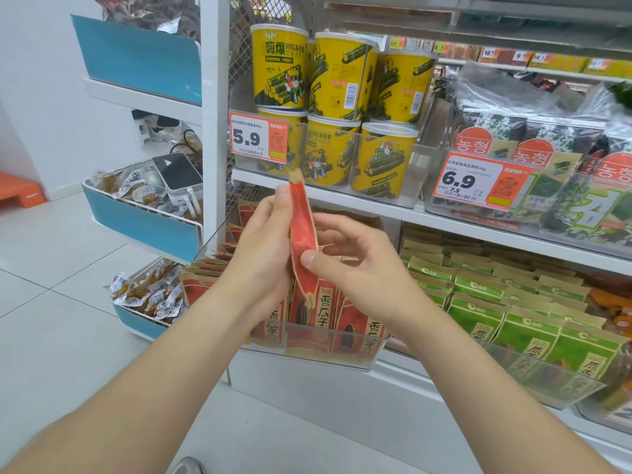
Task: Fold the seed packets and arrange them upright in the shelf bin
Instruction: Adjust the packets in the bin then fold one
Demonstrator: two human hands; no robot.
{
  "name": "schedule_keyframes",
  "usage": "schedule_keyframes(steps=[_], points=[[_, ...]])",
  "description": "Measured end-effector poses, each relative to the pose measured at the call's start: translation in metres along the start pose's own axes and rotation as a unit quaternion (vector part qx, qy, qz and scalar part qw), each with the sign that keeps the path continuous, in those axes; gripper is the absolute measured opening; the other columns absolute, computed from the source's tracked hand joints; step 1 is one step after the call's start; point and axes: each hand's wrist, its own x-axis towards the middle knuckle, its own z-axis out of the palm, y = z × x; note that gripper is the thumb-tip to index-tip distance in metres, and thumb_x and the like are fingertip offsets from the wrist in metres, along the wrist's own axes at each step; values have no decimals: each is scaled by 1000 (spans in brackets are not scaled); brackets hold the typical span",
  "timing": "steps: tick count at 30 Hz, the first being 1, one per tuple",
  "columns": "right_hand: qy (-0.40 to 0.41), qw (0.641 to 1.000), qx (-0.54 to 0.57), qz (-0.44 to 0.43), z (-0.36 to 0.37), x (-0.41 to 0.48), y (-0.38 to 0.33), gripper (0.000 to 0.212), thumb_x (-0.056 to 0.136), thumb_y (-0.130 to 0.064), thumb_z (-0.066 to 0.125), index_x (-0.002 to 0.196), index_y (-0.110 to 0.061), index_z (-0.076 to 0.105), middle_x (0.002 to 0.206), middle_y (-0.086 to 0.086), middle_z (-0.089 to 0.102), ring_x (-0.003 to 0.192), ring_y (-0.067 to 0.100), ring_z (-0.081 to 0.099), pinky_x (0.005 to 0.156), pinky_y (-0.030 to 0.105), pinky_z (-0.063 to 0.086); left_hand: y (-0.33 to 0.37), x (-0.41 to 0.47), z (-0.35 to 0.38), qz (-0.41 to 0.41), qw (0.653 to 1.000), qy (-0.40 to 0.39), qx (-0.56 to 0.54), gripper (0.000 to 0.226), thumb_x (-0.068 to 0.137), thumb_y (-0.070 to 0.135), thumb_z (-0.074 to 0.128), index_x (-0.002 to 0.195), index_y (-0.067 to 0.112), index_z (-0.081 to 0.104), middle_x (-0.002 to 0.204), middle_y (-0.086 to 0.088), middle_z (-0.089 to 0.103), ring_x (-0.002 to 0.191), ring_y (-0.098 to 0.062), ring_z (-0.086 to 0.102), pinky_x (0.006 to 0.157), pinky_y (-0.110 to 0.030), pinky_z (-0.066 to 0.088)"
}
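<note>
The red seed packet [302,230] is held up between both hands, above the clear shelf bin [307,360]. It stands roughly upright and is turned edge-on to the camera, bowed slightly along its length. Its tan top end sits in front of the shelf edge above, and its tan bottom end hangs just over the packets already in the bin.

The left hand [270,241] is clamped on the packet's left side. Its thumb lies high on the near face and its fingers are wrapped behind. The right hand [355,261] closes its grip lower down, with the thumb tip pressed on the packet's right edge just below the middle and the forefinger meeting it from behind. Its other fingers curl loosely to the right, clear of the packet.

In the bin, red sunflower seed packets [323,314] stand upright in rows with their printed faces forward. To their right, green packets [478,295] fill a neighbouring clear bin in the same way. On the shelf above are stacked yellow seaweed-roll canisters [337,77] behind a 5.9 price tag [258,138]. Beside them are bagged seaweed packs [547,159] with a 6.9 price tag [478,181]. At left, a blue-fronted wire basket rack [143,224] holds small wrapped snacks [154,295].
</note>
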Motion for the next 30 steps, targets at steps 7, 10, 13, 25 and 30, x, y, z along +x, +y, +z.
schedule_keyframes(steps=[7,10,13,25,30], points=[[1,994,108,31,9,-2,-3,37,108,-24,64,145,-31,67,114,4,80,101,23,77,95,54,63,6,6,-14,-22,999,-42,-5,14,106,35,62,104,21,57,88,-6,67,89,-32,63,81,-45,60],[76,979,172,79,2,0,-6,22,102,-24,73,122,-16,75,107,9,82,95,32,78,92,54,62,8,5,-19,-18,993,-105,50,12,104,18,66,96,18,56,100,-8,73,91,-26,69,85,-39,61],[107,970,196,97,-3,0,-5,26,98,-32,77,111,-9,74,104,16,81,85,30,74,89,48,62,10,3,-21,-3,986,-136,100,18,99,3,70,110,9,57,114,-14,72,105,-31,71,102,-43,60],[113,975,175,77,1,-3,-8,33,103,-33,70,102,-1,76,93,26,77,75,30,74,79,47,68,15,4,-31,-4,973,-166,162,41,88,8,84,122,5,61,123,-14,75,111,-32,74,103,-49,60],[114,974,176,86,2,-4,-7,34,103,-33,70,103,0,76,97,29,76,77,31,73,81,49,67,15,7,-34,-11,972,-172,157,40,87,9,82,122,5,63,120,-13,75,110,-32,75,104,-51,60]])
